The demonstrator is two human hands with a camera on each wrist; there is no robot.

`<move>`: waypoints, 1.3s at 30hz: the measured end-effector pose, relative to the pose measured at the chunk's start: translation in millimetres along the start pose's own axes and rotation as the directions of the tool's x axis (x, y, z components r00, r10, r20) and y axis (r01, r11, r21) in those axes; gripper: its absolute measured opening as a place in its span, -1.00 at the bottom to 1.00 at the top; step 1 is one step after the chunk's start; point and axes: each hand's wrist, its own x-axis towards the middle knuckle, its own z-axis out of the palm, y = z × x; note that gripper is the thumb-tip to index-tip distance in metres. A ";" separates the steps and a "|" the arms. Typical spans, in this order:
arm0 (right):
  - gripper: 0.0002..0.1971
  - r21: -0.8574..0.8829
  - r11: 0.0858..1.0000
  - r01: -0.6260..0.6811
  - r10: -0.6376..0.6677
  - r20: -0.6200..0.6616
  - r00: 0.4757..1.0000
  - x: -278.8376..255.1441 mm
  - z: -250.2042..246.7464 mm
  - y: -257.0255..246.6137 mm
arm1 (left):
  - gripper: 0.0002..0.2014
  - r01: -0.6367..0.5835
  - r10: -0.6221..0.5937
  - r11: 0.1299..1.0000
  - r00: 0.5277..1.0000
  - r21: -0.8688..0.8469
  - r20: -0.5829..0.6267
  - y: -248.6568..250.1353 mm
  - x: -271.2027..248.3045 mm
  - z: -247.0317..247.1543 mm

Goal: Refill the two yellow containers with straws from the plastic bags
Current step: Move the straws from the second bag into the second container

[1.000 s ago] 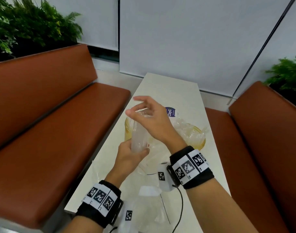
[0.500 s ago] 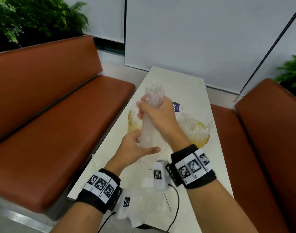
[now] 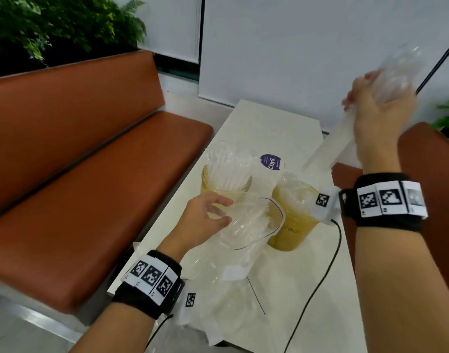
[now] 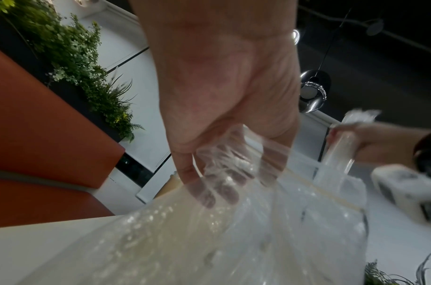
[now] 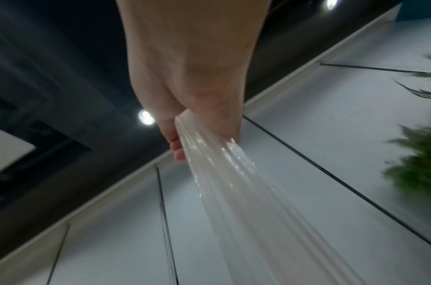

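Two yellow containers stand on the white table [image 3: 274,123]: the left container [image 3: 224,186] holds clear straws, the right container [image 3: 292,220] has crumpled plastic over its mouth. My right hand [image 3: 378,108] is raised high at the right and grips a bundle of clear straws [image 3: 330,146] [image 5: 233,183] that slants down toward the containers. My left hand [image 3: 208,215] [image 4: 221,173] holds the open clear plastic bag [image 3: 249,225] [image 4: 233,231] just in front of the left container, fingers curled into its mouth.
Orange bench seats [image 3: 91,187] flank the table on both sides. More clear bags [image 3: 218,301] lie on the near end of the table. A purple-labelled bag [image 3: 270,161] sits behind the containers. Black wrist cables [image 3: 320,284] trail over the table. Plants [image 3: 53,26] stand behind the benches.
My right hand has pulled the straw bundle out of the bag and swung it up and to the right. My left hand now holds only the emptied bag, lower down.
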 end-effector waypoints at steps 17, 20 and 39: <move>-0.53 -0.343 0.789 -0.509 0.525 -0.054 0.850 -49.6 -37.8 137.7 | -0.65 -0.023 0.025 0.999 0.998 -0.040 0.059 27.5 3.0 6.3; -0.15 -0.232 0.939 -0.255 0.265 0.013 0.964 -43.1 -38.3 123.1 | -0.62 -0.034 0.036 0.999 0.997 -0.027 0.066 30.7 2.7 6.3; -0.54 -0.723 0.310 0.618 0.337 0.691 0.639 -64.7 -26.1 128.9 | -0.52 -0.099 0.091 0.989 0.992 0.107 0.084 67.0 -8.9 -0.8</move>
